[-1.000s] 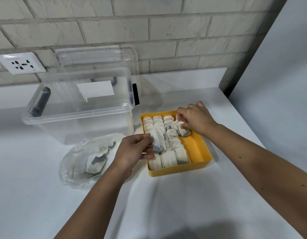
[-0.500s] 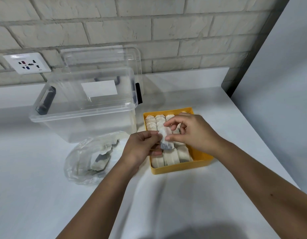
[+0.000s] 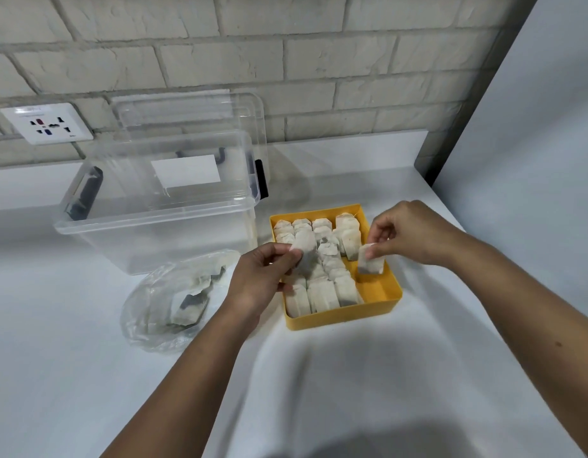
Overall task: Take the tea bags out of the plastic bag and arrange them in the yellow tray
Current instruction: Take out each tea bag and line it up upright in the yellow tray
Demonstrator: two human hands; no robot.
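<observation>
The yellow tray (image 3: 382, 292) sits on the white counter and holds several white tea bags in rows; its right column is partly bare. My left hand (image 3: 259, 279) hovers over the tray's left side, pinching a tea bag (image 3: 306, 252) by its top. My right hand (image 3: 408, 233) is over the tray's right side, holding another tea bag (image 3: 370, 264) upright above the bare yellow floor. The clear plastic bag (image 3: 154, 312) lies crumpled to the left of the tray with a few tea bags (image 3: 188, 305) inside.
A large clear storage box (image 3: 160, 206) with black handles stands behind the bag and touches the tray's far left corner; its lid (image 3: 187, 110) leans on the brick wall. A wall socket (image 3: 48, 123) is at far left. A grey wall panel (image 3: 534, 160) closes off the right.
My right hand took a tea bag from my left hand's fingers and carried it right, over the tray's bare right column. My left hand kept a tea bag and stayed over the tray's left side.
</observation>
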